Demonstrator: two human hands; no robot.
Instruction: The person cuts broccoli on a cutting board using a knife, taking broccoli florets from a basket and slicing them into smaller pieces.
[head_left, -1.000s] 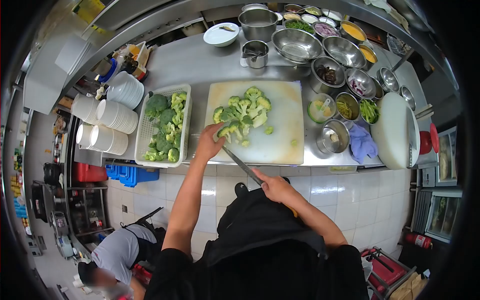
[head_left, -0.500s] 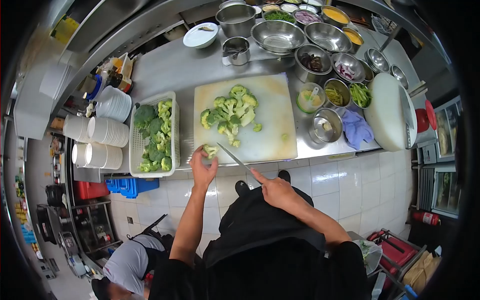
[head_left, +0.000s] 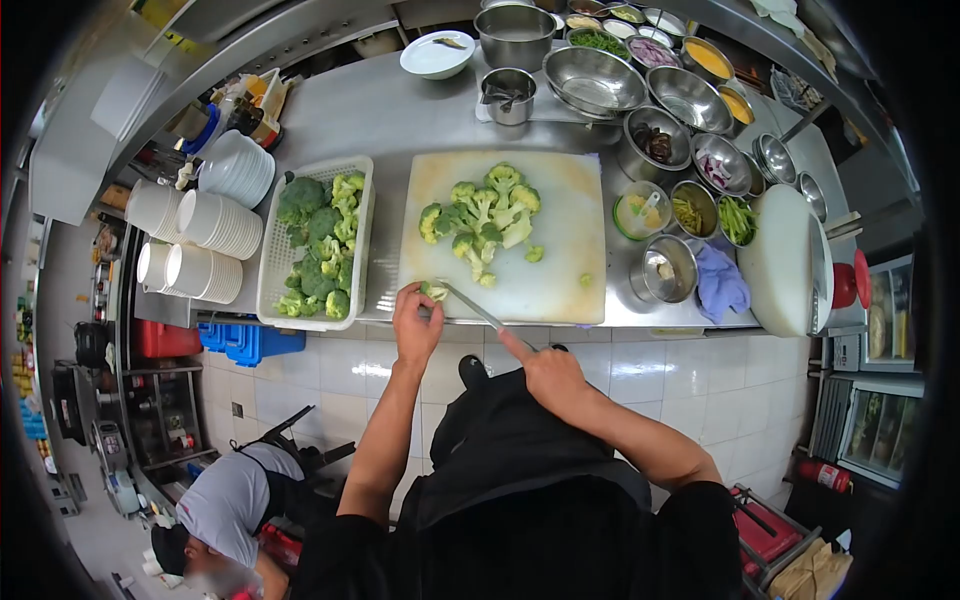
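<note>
My left hand (head_left: 416,322) pinches a small broccoli floret (head_left: 433,291) at the near edge of the white cutting board (head_left: 560,290). My right hand (head_left: 553,374) is closed around the handle of a knife (head_left: 474,305), index finger stretched along it. The blade points up and left, and its tip is at the floret; whether it has cut in is hard to tell. Just beyond lies a pile of cut broccoli (head_left: 484,212) on the board, with a few small pieces scattered to its right.
A white plastic basket (head_left: 367,245) of broccoli stands left of the board, beside stacked white bowls (head_left: 215,222). On the right are metal bowls (head_left: 666,268), a purple cloth (head_left: 720,280) and a thick round white block (head_left: 783,260). Another person (head_left: 235,500) bends down at lower left.
The knife and the floret have come together, with the tip now at the floret. My view has shifted, so the counter appears further right. The other person has bent lower.
</note>
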